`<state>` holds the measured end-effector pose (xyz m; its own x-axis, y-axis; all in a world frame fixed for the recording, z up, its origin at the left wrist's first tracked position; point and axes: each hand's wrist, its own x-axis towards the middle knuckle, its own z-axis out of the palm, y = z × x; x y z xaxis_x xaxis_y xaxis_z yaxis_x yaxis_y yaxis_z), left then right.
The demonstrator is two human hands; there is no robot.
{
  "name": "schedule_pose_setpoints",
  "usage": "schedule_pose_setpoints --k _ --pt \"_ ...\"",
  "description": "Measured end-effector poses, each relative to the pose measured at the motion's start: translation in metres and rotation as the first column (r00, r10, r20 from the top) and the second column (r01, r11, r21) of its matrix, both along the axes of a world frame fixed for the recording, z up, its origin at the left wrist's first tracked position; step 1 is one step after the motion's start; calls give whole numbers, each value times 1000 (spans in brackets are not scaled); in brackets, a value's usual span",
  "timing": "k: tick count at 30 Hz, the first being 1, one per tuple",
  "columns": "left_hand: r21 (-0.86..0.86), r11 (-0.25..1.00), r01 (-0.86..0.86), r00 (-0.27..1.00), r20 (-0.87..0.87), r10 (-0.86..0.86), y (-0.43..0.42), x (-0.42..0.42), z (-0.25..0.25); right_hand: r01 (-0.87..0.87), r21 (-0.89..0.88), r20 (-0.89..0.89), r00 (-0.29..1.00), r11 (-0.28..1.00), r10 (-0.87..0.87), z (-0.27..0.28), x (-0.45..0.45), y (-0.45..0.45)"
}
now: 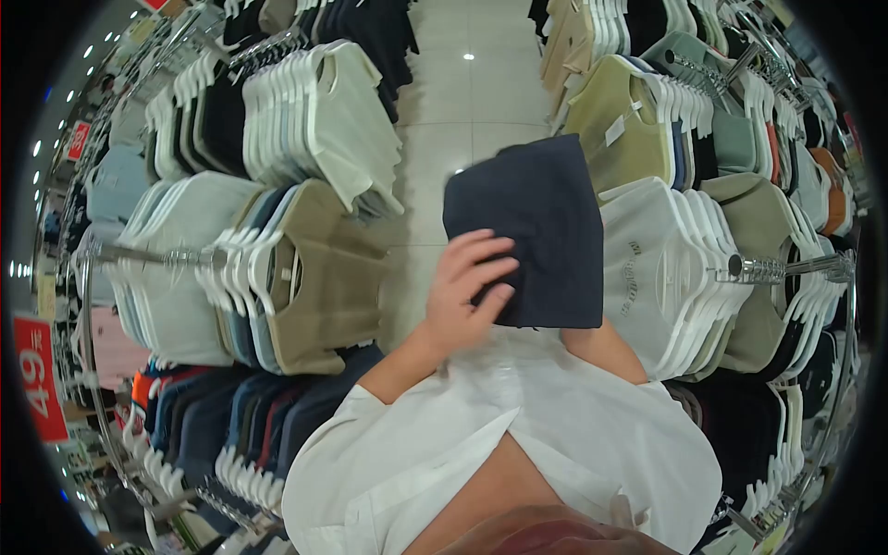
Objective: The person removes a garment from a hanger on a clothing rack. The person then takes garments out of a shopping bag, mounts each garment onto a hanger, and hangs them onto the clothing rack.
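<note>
Since the folded navy garment [550, 217] is held up over the aisle [442, 120] between the racks [171, 257], any creases are best smoothed lightly with the left hand [467, 287], fingers [490, 272] loosely spread over the left edge, while firm support's kept underneath (right hand's hidden, grip can't be told).

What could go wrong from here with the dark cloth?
The dark cloth might slip: the left hand is spread over it without a clear grip, and the right hand is hidden, so its support can't be judged. Swung sideways, it might catch hanging garments beside the aisle.
</note>
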<state>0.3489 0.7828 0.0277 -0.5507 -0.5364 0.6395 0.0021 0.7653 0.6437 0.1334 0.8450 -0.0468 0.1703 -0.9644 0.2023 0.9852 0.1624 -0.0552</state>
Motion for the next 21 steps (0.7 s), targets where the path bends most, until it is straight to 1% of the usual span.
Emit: schedule_pose_setpoints --k 1,2,3,4,5,6,7,8,11,12,14,16,18,19,20,21 --pt "0 995 -104 994 -23 104 -16 1 -5 13 7 12 1000 1000 -13 1 -4 -10" --pt "165 976 -141 986 -66 154 -32 -1 -10 50 32 -10 999 998 -50 3 -7 -20" --pt "331 928 -172 973 -92 213 -47 -3 -14 84 61 -21 996 995 -83 4 -11 -27" --pt "488 851 -195 955 -104 278 -63 -3 -18 127 89 -63 991 988 -122 6 -15 -38" --pt "635 762 -126 964 -101 244 -81 -4 -26 172 112 -104 982 979 -160 8 -18 -49" --pt "761 646 -58 972 -105 210 -99 -6 -34 215 134 -136 971 967 -197 9 -22 -59" --pt "861 509 11 978 -116 175 -117 -7 -41 252 151 -174 959 956 -225 10 -25 -67" --pt "926 367 90 985 -137 105 -131 -6 -46 302 162 -215 940 940 -265 10 -29 -78" --pt "929 151 339 939 -343 3 -169 -12 -55 437 203 -349 868 876 -353 13 -40 -100" --pt "900 187 393 918 -374 -130 -187 -11 -67 483 210 -401 836 850 -375 15 -44 -108" --pt "895 395 206 974 -228 10 -188 -28 -40 546 197 -507 767 814 -392 22 -54 -125" --pt "810 585 49 993 -104 61 -204 -32 -37 601 139 -635 665 787 -394 31 -58 -143" --pt "800 557 225 955 -295 38 -209 -39 -34 609 51 -754 543 791 -370 39 -53 -159" --pt "785 536 310 922 -385 31 -210 -46 -33 546 -28 -823 462 838 -329 48 -45 -167" --pt "760 474 445 864 -503 -6 -213 -59 -31 449 -111 -885 362 886 -294 59 -36 -178" --pt "664 273 696 700 -712 -50 -219 -64 -40 358 -185 -926 249 915 -285 76 -26 -191"
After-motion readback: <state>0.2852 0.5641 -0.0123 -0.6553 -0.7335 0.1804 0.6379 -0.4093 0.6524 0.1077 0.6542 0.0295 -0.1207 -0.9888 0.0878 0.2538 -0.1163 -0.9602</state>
